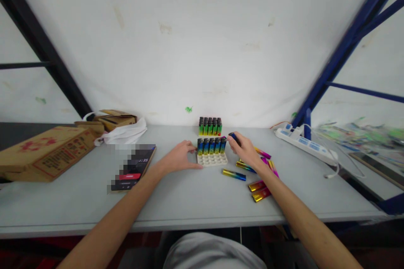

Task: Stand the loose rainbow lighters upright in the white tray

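The left hand (179, 159) rests on the tabletop (189, 197) with its fingers loosely curled, the fingertips touching the left side of a white tray (212, 159); it grips nothing that I can see. The tray sits toward the middle of the back half of the tabletop, and its rear row carries lighters standing upright (211, 146), caps up, while the front holes are bare. The right hand (244, 150) is pinched shut on a dark lighter (232, 136), held just beside the right end of that row; its long axis is tilted, lying nearly level and pointing left toward the row (how much of it the fingers cover is hard to tell). A full block of upright lighters (210, 126) stands behind the tray, near the back edge. Loose lighters (234, 174) lie flat to the right of the tray, under and around the right wrist, their long axes mostly running left to right or slanted. A power strip (304, 145) lies toward the back right corner, a cardboard box (44, 153) at the left edge.
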A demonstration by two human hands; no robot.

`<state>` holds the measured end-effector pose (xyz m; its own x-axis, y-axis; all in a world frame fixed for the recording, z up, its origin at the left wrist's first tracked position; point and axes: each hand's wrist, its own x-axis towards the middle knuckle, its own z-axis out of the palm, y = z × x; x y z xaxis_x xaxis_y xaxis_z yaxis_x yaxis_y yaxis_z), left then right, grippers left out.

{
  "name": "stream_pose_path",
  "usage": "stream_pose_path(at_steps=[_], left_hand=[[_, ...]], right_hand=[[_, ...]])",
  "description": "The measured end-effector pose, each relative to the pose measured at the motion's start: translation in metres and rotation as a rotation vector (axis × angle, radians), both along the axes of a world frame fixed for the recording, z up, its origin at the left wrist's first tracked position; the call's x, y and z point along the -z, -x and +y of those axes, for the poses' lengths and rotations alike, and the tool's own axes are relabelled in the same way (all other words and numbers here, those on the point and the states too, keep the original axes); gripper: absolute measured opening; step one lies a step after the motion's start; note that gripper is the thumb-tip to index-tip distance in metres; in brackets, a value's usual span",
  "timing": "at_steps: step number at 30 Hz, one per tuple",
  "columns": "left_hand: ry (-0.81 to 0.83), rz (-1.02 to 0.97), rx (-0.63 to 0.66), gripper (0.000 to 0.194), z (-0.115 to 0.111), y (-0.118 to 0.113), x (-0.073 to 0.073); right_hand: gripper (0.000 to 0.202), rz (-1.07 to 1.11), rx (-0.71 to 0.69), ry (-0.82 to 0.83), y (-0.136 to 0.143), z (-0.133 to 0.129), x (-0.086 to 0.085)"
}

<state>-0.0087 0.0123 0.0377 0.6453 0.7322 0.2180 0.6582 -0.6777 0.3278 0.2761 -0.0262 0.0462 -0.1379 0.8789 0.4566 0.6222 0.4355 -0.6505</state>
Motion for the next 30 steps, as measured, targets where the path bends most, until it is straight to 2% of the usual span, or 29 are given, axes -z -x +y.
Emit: stream_pose_path(at_steps=[3,6,8,12,16,26,30], left_hand=[[-0.028,0.023,-0.027,0.062,-0.001,-0.004,0.001],[-0.056,0.032,-0.042,0.061,-0.001,-0.008,0.003],[-0.053,0.025,-0.049,0.06,-0.001,-0.01,0.004],[-0.026,-0.006,-0.054,0.059,-0.002,-0.015,0.007],[-0.019,-0.025,-0.057,0.06,-0.004,-0.02,0.008],[-0.005,-0.028,-0.053,0.056,-0.006,-0.022,0.004],[-0.01,-0.03,-0.058,0.054,-0.006,-0.023,0.006]], right_hand=[[0.035,-0.062,-0.079,-0.046,0.001,0.0,0.001],[0.033,-0.187,-0.08,-0.176,0.004,-0.001,0.001],[0.033,-0.263,-0.066,-0.207,0.006,-0.002,0.001],[0.039,-0.313,-0.044,-0.118,0.013,-0.006,-0.003],[0.038,-0.278,-0.096,-0.055,0.026,-0.01,-0.003],[0.031,-0.291,-0.158,-0.016,0.041,-0.007,0.005],[0.029,-0.37,-0.184,-0.025,0.045,-0.002,0.01]])
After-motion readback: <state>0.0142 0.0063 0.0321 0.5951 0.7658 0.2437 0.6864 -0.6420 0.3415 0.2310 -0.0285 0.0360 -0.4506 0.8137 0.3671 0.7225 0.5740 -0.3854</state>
